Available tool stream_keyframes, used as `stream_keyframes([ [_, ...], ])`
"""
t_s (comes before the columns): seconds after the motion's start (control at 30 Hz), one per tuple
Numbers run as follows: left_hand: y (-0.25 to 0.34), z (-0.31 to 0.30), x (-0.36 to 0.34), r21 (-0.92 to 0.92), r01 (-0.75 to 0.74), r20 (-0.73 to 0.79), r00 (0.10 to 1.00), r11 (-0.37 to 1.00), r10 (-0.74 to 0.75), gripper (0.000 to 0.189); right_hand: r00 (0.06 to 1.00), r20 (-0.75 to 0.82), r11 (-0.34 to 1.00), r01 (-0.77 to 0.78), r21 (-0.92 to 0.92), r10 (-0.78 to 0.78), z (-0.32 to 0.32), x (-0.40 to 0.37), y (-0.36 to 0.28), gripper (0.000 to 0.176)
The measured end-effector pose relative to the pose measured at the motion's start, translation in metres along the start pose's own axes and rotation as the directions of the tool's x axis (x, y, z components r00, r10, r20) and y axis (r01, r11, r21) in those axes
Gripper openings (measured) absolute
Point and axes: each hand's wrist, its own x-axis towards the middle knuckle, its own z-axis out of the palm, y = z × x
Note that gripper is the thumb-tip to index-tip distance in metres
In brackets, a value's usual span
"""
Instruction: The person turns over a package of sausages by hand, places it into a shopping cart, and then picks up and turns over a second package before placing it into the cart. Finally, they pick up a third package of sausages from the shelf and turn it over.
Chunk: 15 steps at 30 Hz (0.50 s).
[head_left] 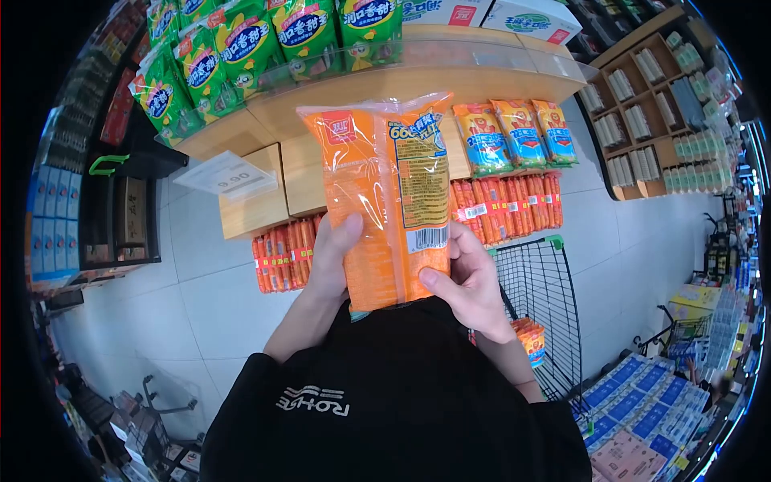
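Note:
An orange plastic snack packet (361, 193) is held upright in front of my chest, its back with the centre seam, printed text and barcode facing me. My left hand (331, 253) grips its lower left side, the thumb lying on the front and the fingers behind, out of sight. At the lower right edge, below the barcode, my right hand (472, 281) pinches the packet with its thumb pressed on the film. The packet's contents cannot be made out.
Beyond the packet stands a wooden display shelf (321, 68) with green snack bags (241, 44) on top. Orange-and-blue packets (484, 136) and bundled red sausages (510, 210) are at its right. A price sign (229, 178) juts out at left. A wire shopping cart (542, 309) stands beside my right arm.

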Motion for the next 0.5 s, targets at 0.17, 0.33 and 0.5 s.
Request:
stream_keyframes([
  [0.17, -0.002, -0.001, 0.001, 0.026, -0.050, -0.054, 0.997, 0.998, 0.052, 0.046, 0.999, -0.045, 1.000, 0.003, 0.012, -0.002, 0.002, -0.003, 0.002, 0.046],
  [0.33, 0.004, 0.000, -0.003, 0.190, -0.040, -0.012, 0.999, 0.981, 0.043, 0.043, 0.998, -0.068, 1.000, 0.016, 0.008, -0.015, 0.010, -0.004, 0.003, 0.047],
  [0.5, 0.001, 0.002, -0.004, 0.233, -0.057, 0.070, 0.997, 0.971, 0.042, 0.043, 0.997, -0.080, 0.999, -0.012, 0.047, 0.015, 0.012, -0.005, 0.004, 0.050],
])
